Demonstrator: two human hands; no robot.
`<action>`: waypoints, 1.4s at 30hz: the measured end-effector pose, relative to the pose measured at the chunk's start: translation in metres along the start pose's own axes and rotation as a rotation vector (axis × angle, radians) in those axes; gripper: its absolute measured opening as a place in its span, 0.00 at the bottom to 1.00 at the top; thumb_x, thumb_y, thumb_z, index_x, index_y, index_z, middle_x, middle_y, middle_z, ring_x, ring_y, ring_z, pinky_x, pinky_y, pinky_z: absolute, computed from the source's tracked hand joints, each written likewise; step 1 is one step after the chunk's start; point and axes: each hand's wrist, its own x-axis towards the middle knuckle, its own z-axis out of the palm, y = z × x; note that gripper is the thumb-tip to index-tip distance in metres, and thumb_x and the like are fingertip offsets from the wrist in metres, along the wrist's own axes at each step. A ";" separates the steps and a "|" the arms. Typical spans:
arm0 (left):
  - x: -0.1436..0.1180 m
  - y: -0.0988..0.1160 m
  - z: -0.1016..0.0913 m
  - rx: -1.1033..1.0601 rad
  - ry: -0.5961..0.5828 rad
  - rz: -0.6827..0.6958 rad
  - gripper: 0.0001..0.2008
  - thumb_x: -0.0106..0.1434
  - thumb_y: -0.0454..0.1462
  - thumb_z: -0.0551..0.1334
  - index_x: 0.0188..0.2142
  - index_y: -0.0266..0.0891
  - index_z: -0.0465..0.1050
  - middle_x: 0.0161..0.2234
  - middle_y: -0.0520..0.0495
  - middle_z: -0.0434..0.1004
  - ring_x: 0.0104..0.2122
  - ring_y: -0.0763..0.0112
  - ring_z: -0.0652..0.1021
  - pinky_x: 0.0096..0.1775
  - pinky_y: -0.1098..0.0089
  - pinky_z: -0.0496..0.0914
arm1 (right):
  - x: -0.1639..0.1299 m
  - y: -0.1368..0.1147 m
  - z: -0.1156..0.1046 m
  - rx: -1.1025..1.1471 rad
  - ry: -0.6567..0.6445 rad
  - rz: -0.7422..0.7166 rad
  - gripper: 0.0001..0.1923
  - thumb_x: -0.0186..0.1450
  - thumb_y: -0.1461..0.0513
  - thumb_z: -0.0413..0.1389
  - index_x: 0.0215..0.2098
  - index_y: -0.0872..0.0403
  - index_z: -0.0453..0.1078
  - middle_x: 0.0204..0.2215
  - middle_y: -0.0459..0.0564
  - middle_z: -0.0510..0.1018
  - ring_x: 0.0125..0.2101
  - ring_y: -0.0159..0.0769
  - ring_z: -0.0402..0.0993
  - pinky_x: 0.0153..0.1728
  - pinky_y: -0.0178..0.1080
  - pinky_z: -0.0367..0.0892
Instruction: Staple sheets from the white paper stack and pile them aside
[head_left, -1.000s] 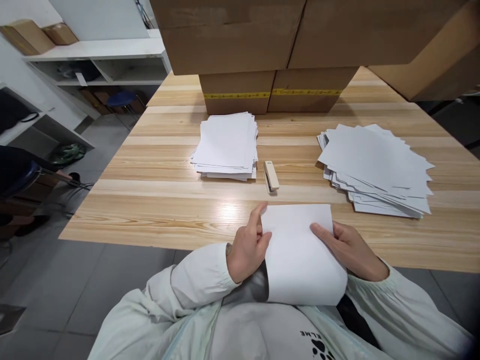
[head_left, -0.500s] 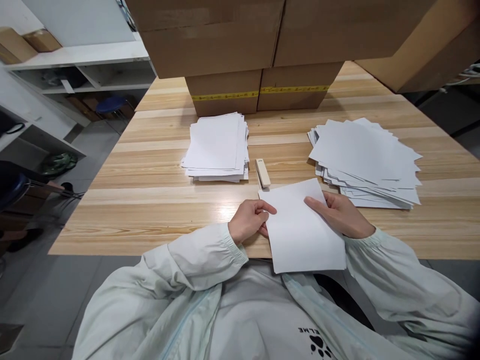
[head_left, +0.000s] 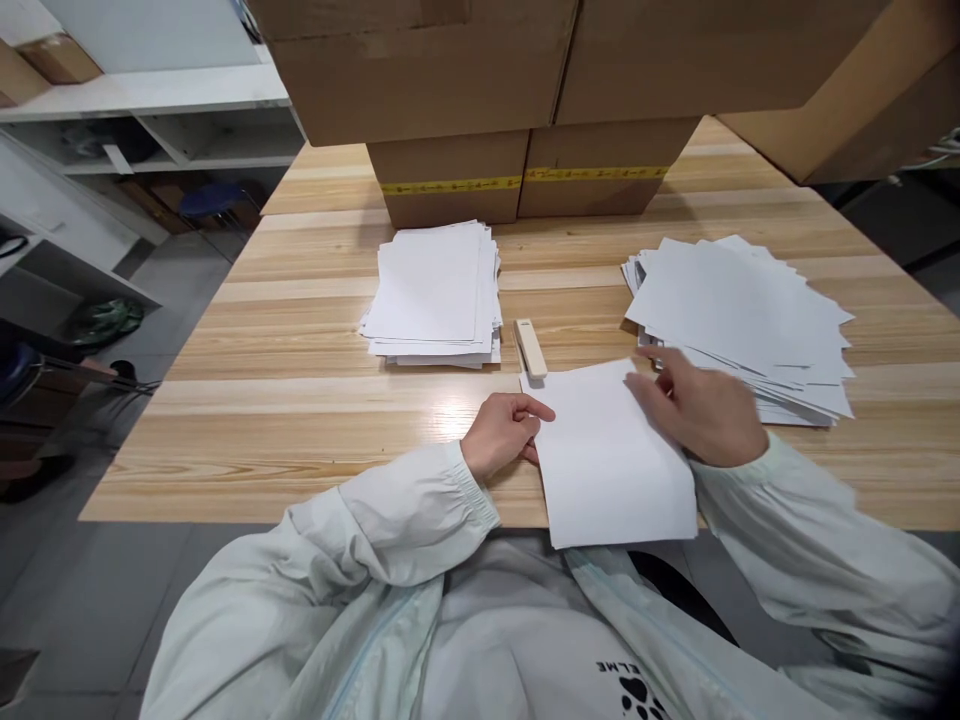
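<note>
White sheets of paper [head_left: 611,465] lie in front of me, their lower edge jutting past the table's front edge. My left hand [head_left: 506,432] pinches their left side, index finger on top and other fingers partly underneath. At the upper right corner is my right hand [head_left: 697,405], slightly blurred, with thumb and index finger apart; its other fingers are mostly hidden. A cream stapler [head_left: 530,350] sits just beyond the sheets' upper left corner. Right of it spreads an uneven pile of white paper [head_left: 742,305], close behind my right hand.
A neater paper stack [head_left: 431,285] stands left of the stapler on the wooden table [head_left: 300,400]. Large cardboard boxes [head_left: 450,170] with yellow tape rise at the back. Another carton [head_left: 862,110] is at the far right. White shelving [head_left: 172,90] lines the left.
My right hand has loosened from the sheets' right edge and shifted up to the corner, its index finger lifting away from the thumb. The left hand keeps its hold.
</note>
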 end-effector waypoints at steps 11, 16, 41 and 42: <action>0.000 0.006 -0.002 -0.024 0.039 -0.038 0.13 0.61 0.20 0.52 0.32 0.31 0.72 0.18 0.53 0.70 0.16 0.76 0.74 0.21 0.74 0.74 | 0.094 -0.127 0.038 0.174 0.233 -0.457 0.21 0.74 0.58 0.41 0.54 0.57 0.71 0.52 0.58 0.77 0.52 0.50 0.68 0.53 0.50 0.63; -0.001 0.010 -0.005 -0.015 0.044 -0.046 0.13 0.61 0.19 0.52 0.30 0.32 0.70 0.15 0.57 0.66 0.14 0.78 0.72 0.19 0.76 0.73 | 0.096 -0.138 0.071 0.139 0.269 -0.551 0.20 0.75 0.57 0.42 0.57 0.52 0.69 0.60 0.55 0.71 0.59 0.48 0.62 0.55 0.49 0.59; -0.036 -0.010 -0.039 0.226 -0.095 0.393 0.06 0.59 0.33 0.60 0.27 0.37 0.74 0.22 0.52 0.72 0.20 0.79 0.70 0.24 0.76 0.66 | -0.044 -0.012 -0.011 0.831 0.049 0.047 0.18 0.67 0.47 0.54 0.53 0.38 0.72 0.50 0.53 0.81 0.52 0.50 0.77 0.48 0.52 0.75; -0.038 -0.010 -0.039 0.254 -0.061 0.445 0.07 0.60 0.34 0.60 0.27 0.38 0.75 0.22 0.52 0.72 0.20 0.79 0.69 0.25 0.76 0.66 | -0.061 -0.009 -0.006 0.884 -0.128 0.092 0.17 0.64 0.46 0.57 0.49 0.39 0.74 0.48 0.53 0.82 0.50 0.51 0.79 0.46 0.52 0.76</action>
